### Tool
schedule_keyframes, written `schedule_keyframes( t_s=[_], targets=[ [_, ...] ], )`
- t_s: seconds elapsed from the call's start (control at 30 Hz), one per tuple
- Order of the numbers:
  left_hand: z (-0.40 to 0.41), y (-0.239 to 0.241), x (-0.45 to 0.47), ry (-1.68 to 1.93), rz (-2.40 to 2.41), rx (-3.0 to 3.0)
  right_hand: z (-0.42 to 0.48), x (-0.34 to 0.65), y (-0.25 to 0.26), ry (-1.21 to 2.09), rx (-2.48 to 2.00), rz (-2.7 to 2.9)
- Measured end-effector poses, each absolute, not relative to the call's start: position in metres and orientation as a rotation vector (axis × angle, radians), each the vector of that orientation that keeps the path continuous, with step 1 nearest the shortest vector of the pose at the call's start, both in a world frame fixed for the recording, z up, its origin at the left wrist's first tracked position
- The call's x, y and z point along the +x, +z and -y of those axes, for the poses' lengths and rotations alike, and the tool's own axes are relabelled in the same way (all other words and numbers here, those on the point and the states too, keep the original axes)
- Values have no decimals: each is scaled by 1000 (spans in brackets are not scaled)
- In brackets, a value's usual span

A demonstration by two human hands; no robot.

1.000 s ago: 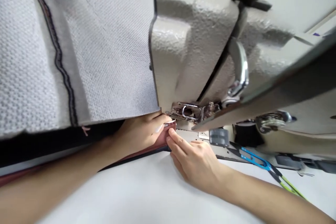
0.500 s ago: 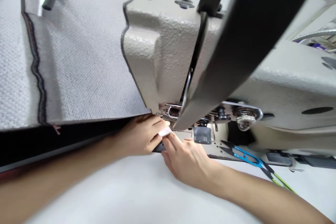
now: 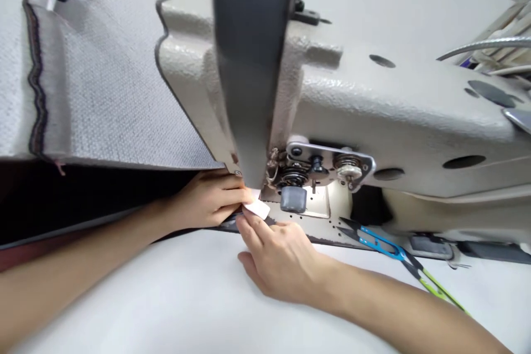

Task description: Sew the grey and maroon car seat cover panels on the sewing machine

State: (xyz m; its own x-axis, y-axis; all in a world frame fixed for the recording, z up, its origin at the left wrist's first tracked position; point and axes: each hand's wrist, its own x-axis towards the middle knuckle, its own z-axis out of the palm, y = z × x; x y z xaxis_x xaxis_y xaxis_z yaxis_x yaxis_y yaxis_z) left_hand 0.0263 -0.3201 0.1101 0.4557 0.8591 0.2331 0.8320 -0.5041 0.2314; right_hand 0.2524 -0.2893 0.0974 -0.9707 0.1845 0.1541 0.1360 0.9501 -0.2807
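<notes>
White tab [image 3: 258, 209] pinched in left hand [image 3: 211, 199], braced its edge with loosely spread, empty right hand [image 3: 280, 257], apparently for steadiness beside sewing machine [image 3: 398, 110].

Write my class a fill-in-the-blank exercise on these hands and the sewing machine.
The bare left hand and bare right hand meet at a small flat tab coloured ____.
Blue, black and green snips lie nearer the ____ hand.
Grey textured fabric appears to the ____ of the cream metal sewing machine.
Missing words: white; right; left
</notes>
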Motion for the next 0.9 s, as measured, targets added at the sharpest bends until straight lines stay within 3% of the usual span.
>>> schedule_keyframes(
  t_s=[0.23, 0.37, 0.5, 0.9],
  targets=[
    [343, 114, 31, 416, -1575, 2480, 276, 253, 92, 574, -259, 2705],
    [348, 114, 30, 379, -1454, 2451, 261, 257, 90, 731, -528, 2435],
    [343, 113, 24, 422, -1418, 2438, 256, 257, 88, 648, -737, 2547],
    [317, 130, 14, 414, -1391, 2290, 256, 249, 88, 399, -720, 2860]
  ],
)
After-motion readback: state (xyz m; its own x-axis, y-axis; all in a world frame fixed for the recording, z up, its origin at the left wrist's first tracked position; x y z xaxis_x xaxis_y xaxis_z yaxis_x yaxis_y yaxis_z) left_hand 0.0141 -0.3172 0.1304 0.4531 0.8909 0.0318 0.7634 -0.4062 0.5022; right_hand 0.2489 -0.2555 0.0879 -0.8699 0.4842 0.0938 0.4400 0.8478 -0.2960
